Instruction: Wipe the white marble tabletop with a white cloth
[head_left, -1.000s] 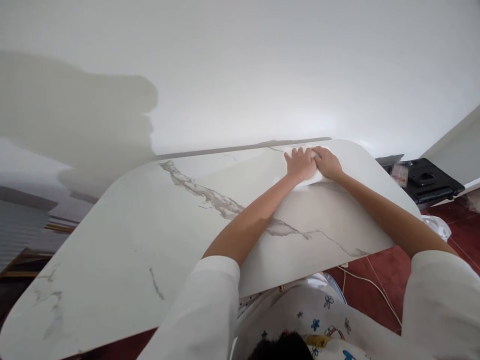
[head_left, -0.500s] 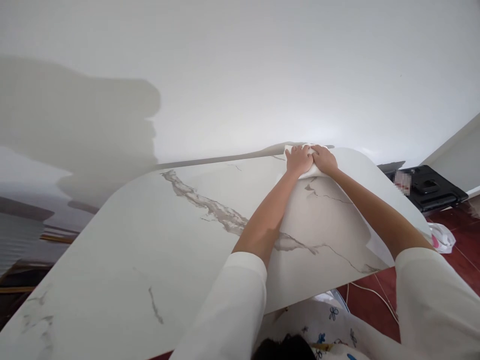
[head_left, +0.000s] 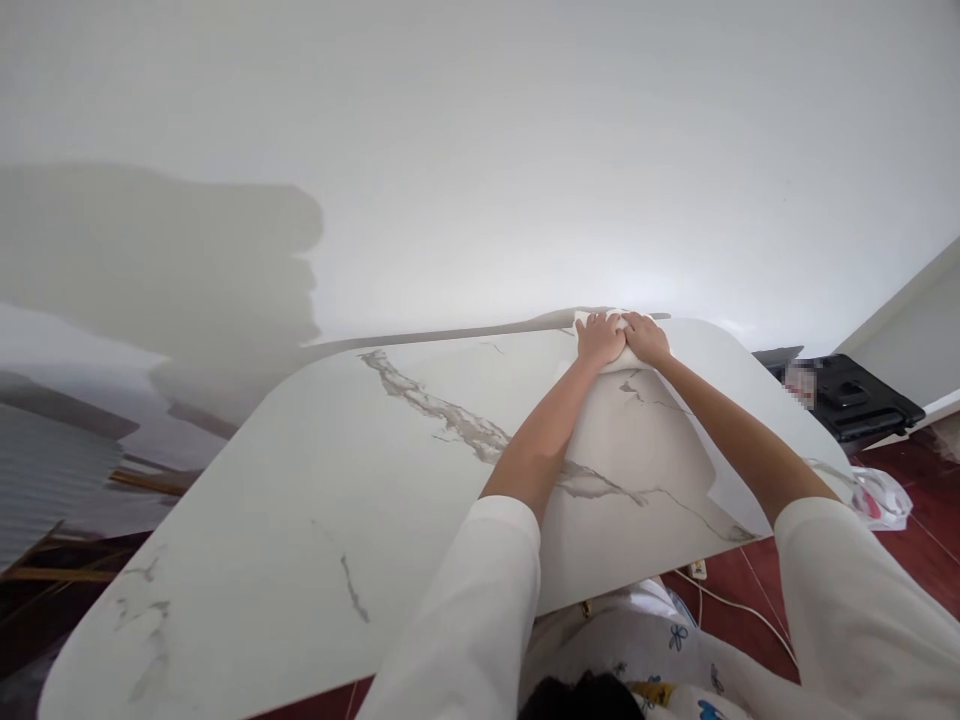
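Note:
My left hand (head_left: pixel 601 340) presses down on a folded white cloth (head_left: pixel 626 362) at the far edge of the marble-patterned white table (head_left: pixel 300 480). Beside it, my right hand (head_left: pixel 646 338) grips the same cloth, and the two thumbs nearly meet over it. The fingers of both hands curve over the cloth toward the wall. Most of the cloth is hidden beneath the palms; its corners show around the fingers.
A pale wall (head_left: pixel 480 180) stands right behind the table. Off the right end are a black case-like object (head_left: pixel 847 395) and a clear plastic bag (head_left: pixel 885 497). A white cable (head_left: pixel 739 603) runs over the red floor (head_left: pixel 930 490). Corrugated grey material (head_left: pixel 52 480) stands at left.
The view has tilted up and shifted a little left, so more of the table's left end shows. Both hands stay on the cloth at nearly the same spot by the far edge.

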